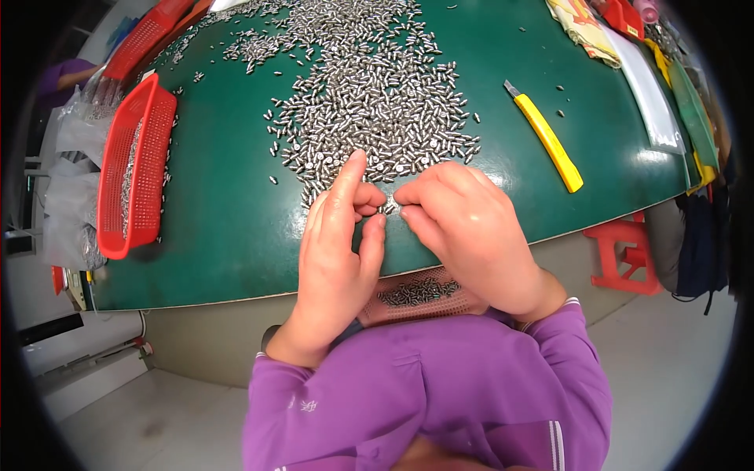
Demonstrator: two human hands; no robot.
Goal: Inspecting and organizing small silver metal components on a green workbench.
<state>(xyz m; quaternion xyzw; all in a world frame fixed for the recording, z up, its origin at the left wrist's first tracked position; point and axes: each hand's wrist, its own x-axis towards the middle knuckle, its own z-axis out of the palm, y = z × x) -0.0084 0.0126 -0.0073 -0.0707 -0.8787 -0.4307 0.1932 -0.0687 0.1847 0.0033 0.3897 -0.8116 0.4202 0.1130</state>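
Note:
A big heap of small silver metal parts (377,102), short and pin-like, spreads over the green table (236,228). At its near edge my left hand (338,235) has its index finger stretched out over the heap. Its thumb and curled middle finger close around a small metal part (386,209). Just right of it, my right hand (475,224) is closed in a pinch, thumb and index tips close together beside the left fingertips. What lies inside that pinch is too small to make out. Below both hands, a pinkish basket (377,312) at my lap holds more dark metal parts.
A red perforated basket (110,228) with metal parts stands at the table's left. To the right lies a yellow utility knife (547,143), blade out. Clear plastic bags (644,86) and cloth line the right edge. A red stool (624,251) stands under the right side.

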